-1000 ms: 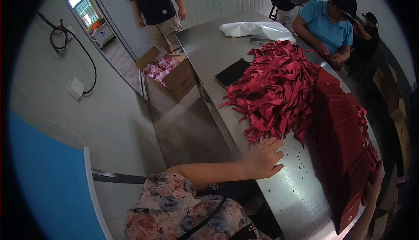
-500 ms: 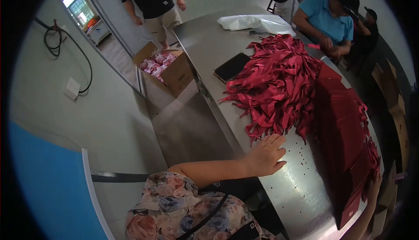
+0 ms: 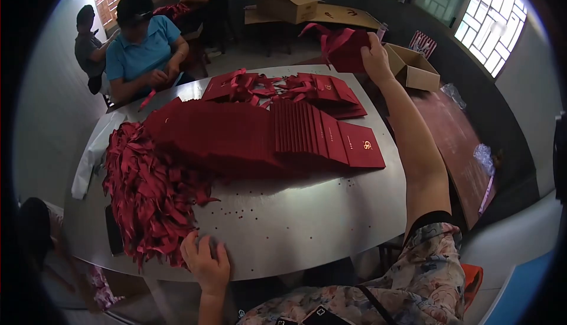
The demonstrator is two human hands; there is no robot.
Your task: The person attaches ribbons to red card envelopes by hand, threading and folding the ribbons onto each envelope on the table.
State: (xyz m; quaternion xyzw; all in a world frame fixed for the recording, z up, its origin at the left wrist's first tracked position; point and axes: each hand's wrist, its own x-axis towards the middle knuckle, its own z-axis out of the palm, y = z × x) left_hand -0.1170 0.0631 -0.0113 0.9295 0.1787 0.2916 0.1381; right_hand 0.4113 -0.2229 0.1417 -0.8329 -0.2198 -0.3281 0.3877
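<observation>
My left hand (image 3: 207, 263) lies at the table's near edge, fingers spread, beside the lower end of a heap of red ribbons (image 3: 144, 195). Raised past the table's far right corner, my right hand (image 3: 376, 59) grips a red bag (image 3: 348, 52) with loose ribbon hanging from it. A long overlapping row of flat red bags (image 3: 236, 133) crosses the table, gold print showing on the rightmost one. Behind that row lie more red bags (image 3: 331, 88) with ribbons on them.
The metal table (image 3: 331, 218) carries small dark dots, white plastic (image 3: 94, 153) and a phone (image 3: 113, 230). Across it sits a person in blue (image 3: 144, 47) handling a ribbon. An open carton (image 3: 413, 71) stands right; others sit behind.
The view has swung to the right. My right hand, earlier at the end of the bag row, is now raised with a red bag in it. My left hand remains beside the ribbons.
</observation>
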